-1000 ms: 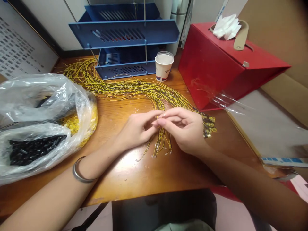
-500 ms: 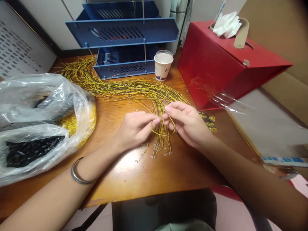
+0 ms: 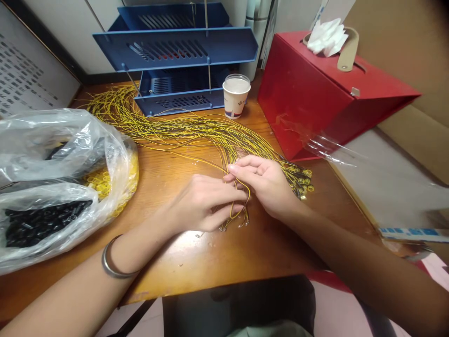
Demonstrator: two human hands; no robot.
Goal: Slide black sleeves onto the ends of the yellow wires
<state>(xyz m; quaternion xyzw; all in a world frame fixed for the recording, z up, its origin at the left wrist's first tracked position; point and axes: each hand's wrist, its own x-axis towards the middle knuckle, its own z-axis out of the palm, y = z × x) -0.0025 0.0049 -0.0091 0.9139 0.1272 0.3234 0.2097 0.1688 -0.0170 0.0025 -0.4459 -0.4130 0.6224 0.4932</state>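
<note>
A loop of thin yellow wire [image 3: 249, 189] hangs between my two hands, over the front part of the bundle. My right hand [image 3: 267, 185] is closed, pinching the wire between thumb and fingertips. Reaching in from the left, my left hand [image 3: 206, 201] has its thumb and index finger around the loop, the tips close together; motion slightly blurs them. Beneath and behind both hands runs a long bundle of yellow and dark wires [image 3: 182, 126]. Small shiny tips [image 3: 242, 224] end some strands near me. Yellow ring ends [image 3: 306, 179] with black sleeves lie right of my right hand.
Plastic bags [image 3: 115, 159] on the left hold black tubular pieces [image 3: 45, 220] and yellow rings [image 3: 100, 182]. Behind the bundle stand a blue tray rack [image 3: 175, 44] and a paper cup [image 3: 236, 97]. A red box [image 3: 308, 89] with tissue is at right. The table's front edge [image 3: 210, 288] is near me.
The wire loop first showed between my hands half a second ago. Since then my left hand has moved right and down to the loop, and my right hand has shifted slightly left.
</note>
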